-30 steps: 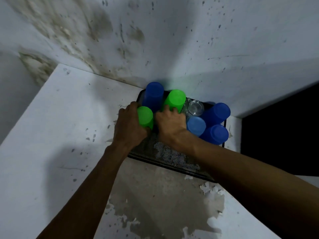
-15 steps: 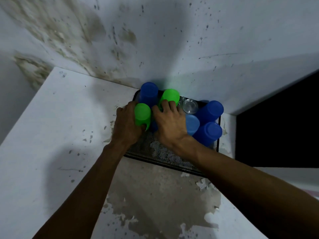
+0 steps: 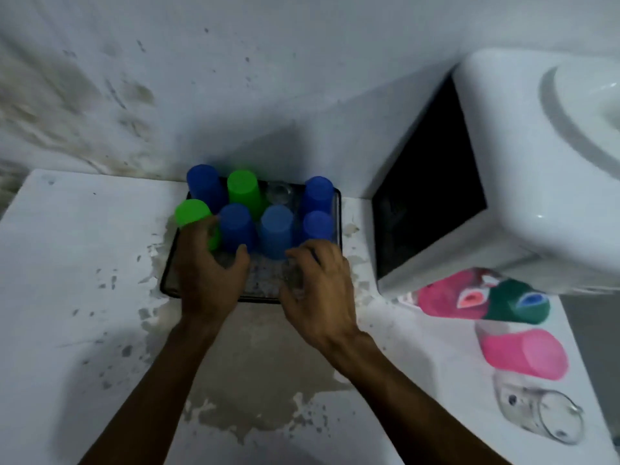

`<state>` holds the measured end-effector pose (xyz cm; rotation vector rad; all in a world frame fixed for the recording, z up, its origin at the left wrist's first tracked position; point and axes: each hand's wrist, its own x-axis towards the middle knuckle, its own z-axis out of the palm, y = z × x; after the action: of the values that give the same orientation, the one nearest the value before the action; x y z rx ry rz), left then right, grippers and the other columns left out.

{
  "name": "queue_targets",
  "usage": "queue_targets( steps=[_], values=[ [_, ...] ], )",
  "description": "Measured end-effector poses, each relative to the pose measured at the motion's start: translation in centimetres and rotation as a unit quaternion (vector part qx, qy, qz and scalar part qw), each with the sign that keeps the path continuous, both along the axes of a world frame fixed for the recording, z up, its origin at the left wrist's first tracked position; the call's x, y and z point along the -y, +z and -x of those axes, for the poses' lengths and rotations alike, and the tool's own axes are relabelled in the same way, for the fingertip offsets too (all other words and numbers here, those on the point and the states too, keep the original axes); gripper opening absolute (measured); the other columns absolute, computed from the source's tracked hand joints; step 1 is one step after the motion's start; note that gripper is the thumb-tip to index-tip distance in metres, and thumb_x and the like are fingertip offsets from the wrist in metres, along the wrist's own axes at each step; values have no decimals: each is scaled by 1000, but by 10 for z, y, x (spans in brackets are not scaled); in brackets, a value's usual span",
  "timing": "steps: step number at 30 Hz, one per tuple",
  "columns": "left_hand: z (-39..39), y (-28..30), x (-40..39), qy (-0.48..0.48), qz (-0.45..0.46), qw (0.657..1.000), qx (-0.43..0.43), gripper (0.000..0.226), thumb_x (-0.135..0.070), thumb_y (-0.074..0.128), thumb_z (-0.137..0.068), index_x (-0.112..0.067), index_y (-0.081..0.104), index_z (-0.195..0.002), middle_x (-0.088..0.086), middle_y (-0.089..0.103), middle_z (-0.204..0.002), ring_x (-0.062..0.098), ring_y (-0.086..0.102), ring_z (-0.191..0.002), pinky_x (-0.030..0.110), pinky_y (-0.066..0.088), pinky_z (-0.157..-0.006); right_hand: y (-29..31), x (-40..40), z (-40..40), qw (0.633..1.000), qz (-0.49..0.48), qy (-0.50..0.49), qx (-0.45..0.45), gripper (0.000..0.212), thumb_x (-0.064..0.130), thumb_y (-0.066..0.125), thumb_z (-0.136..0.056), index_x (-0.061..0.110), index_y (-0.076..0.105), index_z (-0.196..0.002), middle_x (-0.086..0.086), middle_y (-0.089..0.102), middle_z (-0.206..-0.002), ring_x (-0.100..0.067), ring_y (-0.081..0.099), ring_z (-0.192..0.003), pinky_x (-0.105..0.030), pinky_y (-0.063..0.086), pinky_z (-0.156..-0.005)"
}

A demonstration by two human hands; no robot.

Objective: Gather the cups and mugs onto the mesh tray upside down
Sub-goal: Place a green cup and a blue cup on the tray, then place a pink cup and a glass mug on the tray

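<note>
Both hands have drawn back from the cup cluster. Left hand (image 3: 208, 280) grip is wide, thumb beside a blue cup (image 3: 235, 226); right hand (image 3: 318, 286) grip is wide, empty. Mesh tray (image 3: 268, 280), frame centre, keeps its near strip free. Pink cup (image 3: 526, 354) and glass mug (image 3: 540, 414) wait lower right on the desk (image 3: 67, 297), near its right edge.

Black mesh tray (image 3: 166, 280) against wall, seven plastic cups inverted on it, five blue (image 3: 235, 226), two green (image 3: 242, 189), small glass (image 3: 277, 193) at rear, pink cup (image 3: 523, 354), clear glass (image 3: 540, 414), two mugs (image 3: 449, 297) lying off-tray, right
</note>
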<state>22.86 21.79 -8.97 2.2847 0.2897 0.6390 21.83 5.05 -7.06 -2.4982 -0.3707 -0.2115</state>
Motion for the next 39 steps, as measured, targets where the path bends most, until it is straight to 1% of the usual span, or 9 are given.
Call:
queue_targets(
  steps=[4,7,11,14,18,26,31,34,39],
  values=[
    [33,10,65,-124,20,991,-39,18,-7,74,-74,-14,62,-87,1,62,-79,9,54,-68,13,45,-63,-5,56,40,995,-54,-75,-22,32,19,71,-72,16,64,-103,-1,59,-107,-19,52,-104,-28,48,-86],
    [59,5,126,-231,3,966,-118,12,-14,75,-75,-17,65,-82,-6,62,-75,3,55,-65,7,41,-60,-12,107,72,987,-69,-137,-40,30,21,72,-74,17,66,-103,0,63,-107,-17,55,-104,-27,48,-88],
    [83,-8,206,-319,24,926,-201,22,-24,70,-80,-19,64,-101,-8,65,-89,7,60,-75,25,53,-68,-19,178,106,973,-52,-222,-23,30,15,76,-72,11,68,-101,-7,67,-101,-25,60,-98,-31,51,-82],
    [93,-15,268,-356,27,907,-222,39,-28,69,-80,-23,58,-117,-8,65,-104,6,59,-86,23,51,-77,-23,234,129,957,-39,-287,-10,38,11,77,-68,9,67,-105,-8,66,-103,-29,59,-99,-31,47,-82],
    [95,-27,335,-397,17,887,-235,61,-30,70,-79,-24,44,-134,-5,58,-131,10,56,-112,26,49,-94,-33,292,148,920,6,-389,-39,63,31,83,-63,12,60,-119,-14,60,-118,-34,53,-108,-43,47,-87],
    [90,-53,416,-376,-1,874,-308,99,-31,78,-73,-25,15,-149,2,35,-152,22,37,-138,35,36,-108,-63,368,175,891,4,-403,-211,113,62,84,-42,24,37,-137,-6,40,-138,-27,34,-128,-43,48,-90],
    [85,-62,435,-336,1,891,-305,101,-37,82,-68,-20,22,-147,5,46,-142,24,47,-129,43,47,-102,-77,376,173,903,-88,-353,-228,99,49,90,-45,18,47,-129,-2,47,-129,-18,51,-111,-31,51,-86],
    [83,-66,440,-320,24,898,-303,101,-42,83,-64,-22,25,-145,4,47,-141,24,48,-127,41,47,-101,-82,375,172,909,-117,-347,-198,84,39,92,-48,15,52,-119,-3,50,-123,-7,46,-97,-5,38,-75],
    [85,-66,435,-324,38,902,-283,98,-42,86,-59,-24,33,-139,1,49,-140,23,54,-122,37,47,-98,-87,373,178,908,-149,-351,-174,74,29,92,-49,14,55,-112,-2,54,-114,-9,52,-89,-4,36,-71]
  ],
)
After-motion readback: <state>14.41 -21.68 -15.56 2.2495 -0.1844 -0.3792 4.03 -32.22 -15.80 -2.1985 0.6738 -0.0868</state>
